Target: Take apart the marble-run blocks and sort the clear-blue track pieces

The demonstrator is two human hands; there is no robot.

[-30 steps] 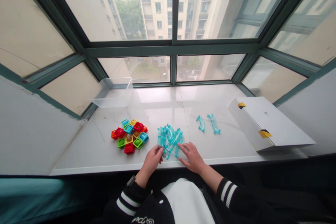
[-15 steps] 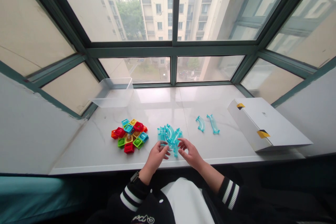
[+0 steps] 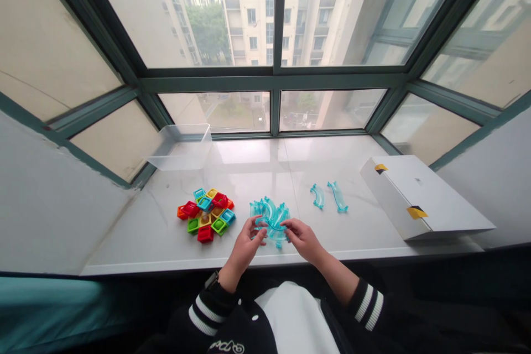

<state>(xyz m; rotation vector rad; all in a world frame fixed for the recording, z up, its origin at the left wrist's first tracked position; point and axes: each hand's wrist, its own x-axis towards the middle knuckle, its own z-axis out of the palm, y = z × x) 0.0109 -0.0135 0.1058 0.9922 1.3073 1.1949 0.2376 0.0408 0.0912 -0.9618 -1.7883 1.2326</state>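
A pile of clear blue plastic track pieces (image 3: pixel 265 208) lies on the white sill in front of me. Over its near side, my left hand (image 3: pixel 249 238) has fingers and thumb curled at the left end of a curved track piece (image 3: pixel 272 230). At that piece's other end, the fingertips of my right hand (image 3: pixel 303 238) are pinched together. Overlap with the pile blurs the piece's outline. To the right, a short curved track piece (image 3: pixel 318 197) and a longer track piece (image 3: pixel 338 197) lie apart from the pile.
A heap of red, yellow, green, blue and orange blocks (image 3: pixel 205 234) sits left of my hands. Behind it stands a clear plastic bin (image 3: pixel 178 161). A white box-like object (image 3: pixel 431 193) with yellow-black tabs is at the right. Window frames (image 3: pixel 232 84) bound the sill.
My right hand has closed its spread fingers on the end of the curved track piece. My left hand has shifted slightly up with the piece. The other things have stayed put.
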